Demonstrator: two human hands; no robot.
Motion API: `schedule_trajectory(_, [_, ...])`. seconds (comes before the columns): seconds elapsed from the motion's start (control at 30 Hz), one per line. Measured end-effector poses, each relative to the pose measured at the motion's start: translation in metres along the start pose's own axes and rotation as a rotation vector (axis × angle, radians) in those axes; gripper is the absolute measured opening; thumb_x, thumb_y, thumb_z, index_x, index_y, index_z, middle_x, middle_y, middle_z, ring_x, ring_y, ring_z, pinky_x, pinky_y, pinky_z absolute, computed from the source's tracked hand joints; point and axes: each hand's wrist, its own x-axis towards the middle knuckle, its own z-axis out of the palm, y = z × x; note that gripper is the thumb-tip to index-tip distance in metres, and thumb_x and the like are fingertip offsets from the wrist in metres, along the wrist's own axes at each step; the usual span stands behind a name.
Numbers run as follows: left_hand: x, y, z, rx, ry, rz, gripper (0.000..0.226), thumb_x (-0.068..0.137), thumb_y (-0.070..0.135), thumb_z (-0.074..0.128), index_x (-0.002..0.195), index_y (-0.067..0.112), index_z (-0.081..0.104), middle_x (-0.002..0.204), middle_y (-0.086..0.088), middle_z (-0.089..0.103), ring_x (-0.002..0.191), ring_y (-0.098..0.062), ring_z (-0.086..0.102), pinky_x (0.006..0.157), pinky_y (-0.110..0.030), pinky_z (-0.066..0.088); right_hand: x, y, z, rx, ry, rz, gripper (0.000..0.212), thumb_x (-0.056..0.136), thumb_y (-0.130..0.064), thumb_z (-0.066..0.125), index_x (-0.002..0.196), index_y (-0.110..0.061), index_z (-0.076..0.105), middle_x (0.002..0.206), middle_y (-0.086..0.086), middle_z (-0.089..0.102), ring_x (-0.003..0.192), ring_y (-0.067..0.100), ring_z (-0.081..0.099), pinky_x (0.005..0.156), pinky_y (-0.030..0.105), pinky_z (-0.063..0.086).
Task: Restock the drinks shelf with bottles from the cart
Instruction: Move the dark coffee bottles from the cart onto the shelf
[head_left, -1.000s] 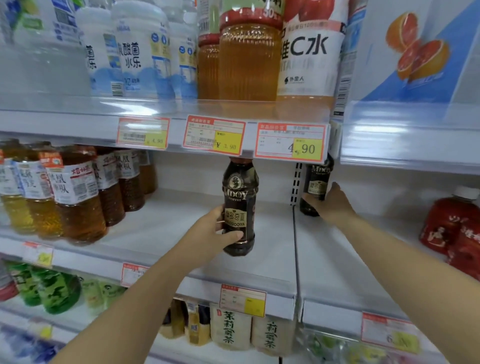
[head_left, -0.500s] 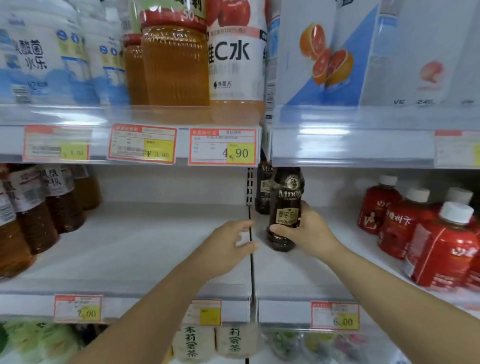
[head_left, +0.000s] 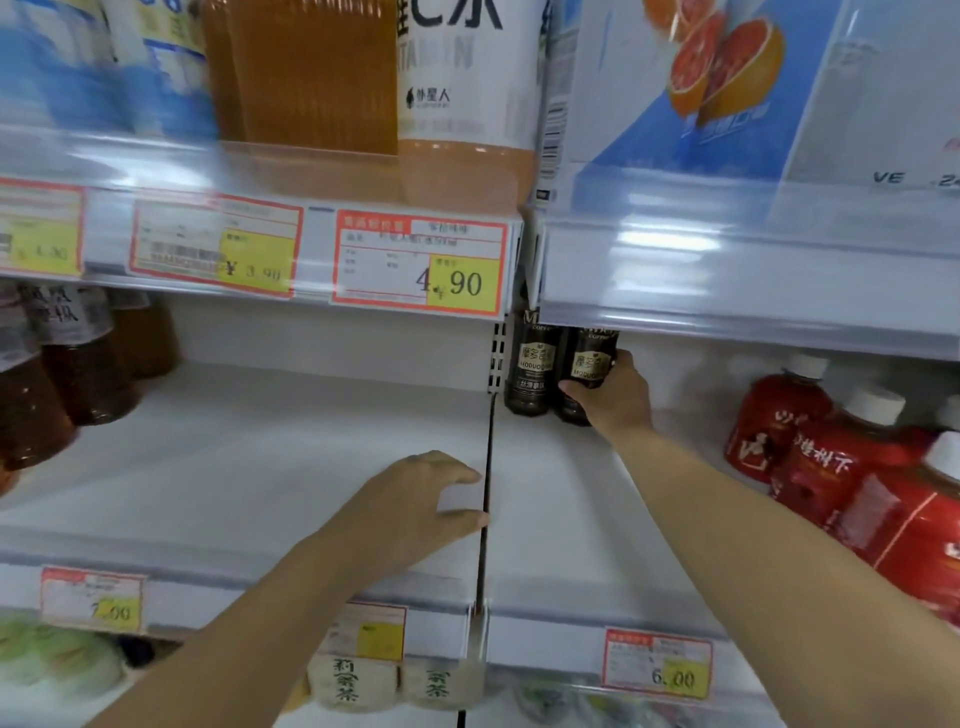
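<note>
Two dark coffee bottles stand side by side at the back of the white middle shelf (head_left: 561, 499), just right of the shelf seam. My right hand (head_left: 613, 395) is wrapped around the right-hand coffee bottle (head_left: 589, 364), which touches the other coffee bottle (head_left: 532, 369) to its left. Their caps are hidden behind the upper shelf's front rail. My left hand (head_left: 410, 504) hovers over the shelf near the seam, fingers spread in a loose curl, holding nothing.
Red bottles with white caps (head_left: 852, 457) crowd the shelf's right side. Brown tea bottles (head_left: 67, 374) stand at the left. The upper shelf rail (head_left: 727, 270) with price tags (head_left: 421, 270) overhangs low. Jasmine tea bottles (head_left: 353, 680) sit below.
My right hand has carried the coffee bottle from mid-shelf back to beside the other one at the rear. My left hand stays empty near the seam.
</note>
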Motion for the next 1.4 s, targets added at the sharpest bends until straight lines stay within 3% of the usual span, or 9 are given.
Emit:
schedule_trajectory(0.23, [-0.002,0.003,-0.008,-0.093,-0.033,-0.044,0.051,0.087,0.043,0.061,0.134,0.028,0.049,0.138,0.014,0.046,0.124,0.000,0.041,0.099,-0.012,0.026,-0.013,-0.009,-0.009,-0.030,-0.198,0.095,0.082,0.077,-0.022,0.075,0.139,-0.002,0.025,0.135,0.012,0.050,0.124,0.028,0.047,0.092,0.028,0.038])
schedule_trajectory(0.3, [-0.007,0.006,-0.018,-0.183,-0.021,-0.051,0.047,0.088,0.039,0.061,0.133,0.029,0.050,0.137,0.014,0.048,0.118,0.004,0.043,0.096,-0.012,0.028,-0.036,-0.016,-0.018,-0.047,-0.255,0.093,0.077,0.076,-0.022,0.076,0.137,-0.004,0.031,0.127,0.007,0.053,0.121,0.025,0.050,0.085,0.025,0.039])
schedule_trajectory(0.5, [-0.070,-0.002,-0.047,-0.139,0.337,0.115,0.027,0.090,0.029,0.058,0.117,0.034,0.060,0.107,0.026,0.057,0.098,0.011,0.054,0.083,-0.002,0.037,-0.156,-0.060,-0.013,-0.123,-0.298,-0.304,0.047,0.082,-0.029,0.069,0.126,-0.022,0.055,0.117,-0.004,0.061,0.105,0.012,0.057,0.090,0.027,0.044])
schedule_trajectory(0.67, [-0.176,-0.062,-0.059,-0.042,0.559,0.118,0.022,0.091,0.023,0.052,0.106,0.019,0.067,0.097,0.014,0.062,0.085,-0.001,0.059,0.076,-0.011,0.046,-0.260,-0.126,0.063,-0.036,-0.504,-0.635,0.017,0.084,-0.031,0.062,0.100,-0.029,0.067,0.093,-0.014,0.068,0.086,0.004,0.062,0.078,0.030,0.052])
schedule_trajectory(0.73, [-0.224,-0.101,-0.062,-0.015,0.600,0.019,0.023,0.090,0.023,0.049,0.103,0.017,0.067,0.094,0.009,0.064,0.080,-0.008,0.060,0.071,-0.019,0.048,-0.292,-0.147,0.107,-0.026,-0.605,-0.678,0.015,0.085,-0.032,0.063,0.099,-0.028,0.068,0.095,-0.012,0.069,0.086,0.006,0.063,0.076,0.030,0.052])
schedule_trajectory(0.9, [-0.352,-0.194,-0.056,0.013,0.604,-0.413,0.023,0.089,0.021,0.049,0.099,0.012,0.068,0.091,0.002,0.067,0.082,-0.005,0.055,0.071,-0.006,0.038,-0.371,-0.180,0.219,-0.061,-0.889,-0.761,0.019,0.089,-0.029,0.059,0.105,-0.024,0.067,0.098,-0.008,0.069,0.088,0.010,0.061,0.077,0.032,0.051])
schedule_trajectory(1.03, [-0.464,-0.258,-0.032,0.030,0.556,-0.771,0.020,0.091,0.024,0.050,0.100,0.021,0.068,0.095,0.009,0.067,0.084,-0.010,0.061,0.073,-0.025,0.048,-0.444,-0.190,0.318,-0.153,-1.153,-0.801,0.017,0.088,-0.032,0.058,0.102,-0.026,0.067,0.102,-0.009,0.069,0.095,0.013,0.062,0.081,0.036,0.051])
schedule_trajectory(1.27, [-0.587,-0.325,0.032,-0.059,0.406,-1.264,0.026,0.093,0.019,0.051,0.115,0.025,0.064,0.110,0.009,0.064,0.093,-0.013,0.061,0.080,-0.028,0.050,-0.538,-0.147,0.461,-0.385,-1.471,-0.789,0.024,0.087,-0.028,0.057,0.110,-0.025,0.063,0.108,-0.008,0.065,0.098,0.016,0.061,0.079,0.029,0.048])
schedule_trajectory(1.4, [-0.619,-0.364,0.071,-0.091,0.332,-1.403,0.035,0.092,0.020,0.052,0.127,0.026,0.055,0.124,0.006,0.055,0.106,-0.017,0.055,0.089,-0.032,0.048,-0.571,-0.111,0.526,-0.466,-1.574,-0.644,0.044,0.086,-0.026,0.062,0.128,-0.021,0.053,0.126,0.001,0.058,0.106,0.021,0.059,0.090,0.039,0.049])
